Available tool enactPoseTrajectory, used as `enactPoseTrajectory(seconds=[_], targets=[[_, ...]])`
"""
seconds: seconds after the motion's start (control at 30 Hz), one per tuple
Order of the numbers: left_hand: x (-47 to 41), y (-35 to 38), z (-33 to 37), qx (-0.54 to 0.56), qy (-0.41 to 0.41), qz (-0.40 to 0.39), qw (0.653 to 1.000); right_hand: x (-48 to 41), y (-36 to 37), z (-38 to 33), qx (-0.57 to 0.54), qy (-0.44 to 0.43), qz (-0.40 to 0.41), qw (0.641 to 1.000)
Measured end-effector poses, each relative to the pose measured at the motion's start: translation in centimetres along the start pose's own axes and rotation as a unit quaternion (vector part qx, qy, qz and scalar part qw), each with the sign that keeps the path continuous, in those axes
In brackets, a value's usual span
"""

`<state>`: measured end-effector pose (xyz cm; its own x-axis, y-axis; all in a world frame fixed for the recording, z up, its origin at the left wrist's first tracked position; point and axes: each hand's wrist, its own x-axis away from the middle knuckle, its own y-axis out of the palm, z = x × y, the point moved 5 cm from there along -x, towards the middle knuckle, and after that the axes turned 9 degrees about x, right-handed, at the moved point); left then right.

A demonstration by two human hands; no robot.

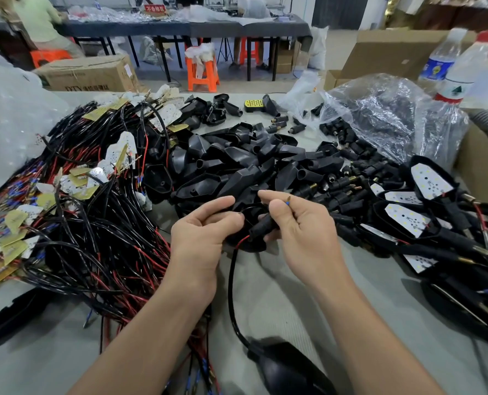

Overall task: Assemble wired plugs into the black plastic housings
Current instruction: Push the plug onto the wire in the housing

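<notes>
Wired plug (261,228) is held just in front of the heap of loose housings (237,163), between both hands and a little above the table (280,295). Right hand (302,232): thumb and forefinger pinch a blue-sleeved terminal (288,201) upright, and the lower fingers curl round the plug barrel. Left hand (203,232): fingers curl onto the black housing (245,245) beneath the plug, with the forefinger reaching over it; the grip underneath is hidden. A black cable (231,286) runs from the plug toward the person, ending at another dark shell (288,366). Assessment: the step in hand appears to be threading the leads and seating the plug. Recommended: steady the housing with the left hand, line the barrel up with the housing neck, draw the leads through without kinking them, and press home squarely so that no wire is trapped. Surface: pale grey. A tangled wire bundle (94,223) with small boards lies left of the heap, and finished units (422,218) with white boards lie right of it. Further right and back are a clear bag (379,115) of parts and two water bottles (459,69). Room behind the heap: cartons (89,72), orange stools (203,72), and a long dark table (180,27) with a person (37,18) at its left end.
</notes>
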<state>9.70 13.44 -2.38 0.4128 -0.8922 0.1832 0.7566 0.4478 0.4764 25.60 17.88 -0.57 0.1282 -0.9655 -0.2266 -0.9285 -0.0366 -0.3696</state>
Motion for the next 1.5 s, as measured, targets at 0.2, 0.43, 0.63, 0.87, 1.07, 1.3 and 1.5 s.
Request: enactPoseTrajectory(seconds=[0.2, 0.43, 0.63, 0.87, 1.07, 1.3, 1.5], targets=[[-0.1, -0.5, 1.2, -0.026, 0.018, 0.009, 0.999, -0.3, -0.1, 0.7, -0.101, 0.068, 0.029, 0.992], [0.5, 0.3, 1.1, -0.056, 0.012, -0.067, 0.996, -0.4, 0.1, 1.4, 0.128, 0.024, 0.012, 0.991], [0.4, 0.2, 1.6, -0.012, 0.043, -0.052, 0.998, -0.5, 0.8, 1.8, -0.147, 0.156, -0.03, 0.976], [0.3, 0.1, 1.9, 0.1, 0.029, -0.044, 0.994, -0.3, 0.3, 1.0, -0.265, 0.191, -0.047, 0.944], [0.3, -0.5, 2.4, -0.188, 0.157, -0.011, 0.969, -0.4, 0.7, 0.7, -0.285, 0.175, -0.043, 0.942], [0.9, -0.3, 2.4, -0.365, 0.219, -0.009, 0.905, -0.8, -0.2, 1.0, -0.336, 0.167, 0.017, 0.927], [1.0, -0.4, 2.8, -0.408, 0.219, 0.01, 0.886, -0.6, 0.3, 0.8, -0.363, 0.176, -0.018, 0.915]])
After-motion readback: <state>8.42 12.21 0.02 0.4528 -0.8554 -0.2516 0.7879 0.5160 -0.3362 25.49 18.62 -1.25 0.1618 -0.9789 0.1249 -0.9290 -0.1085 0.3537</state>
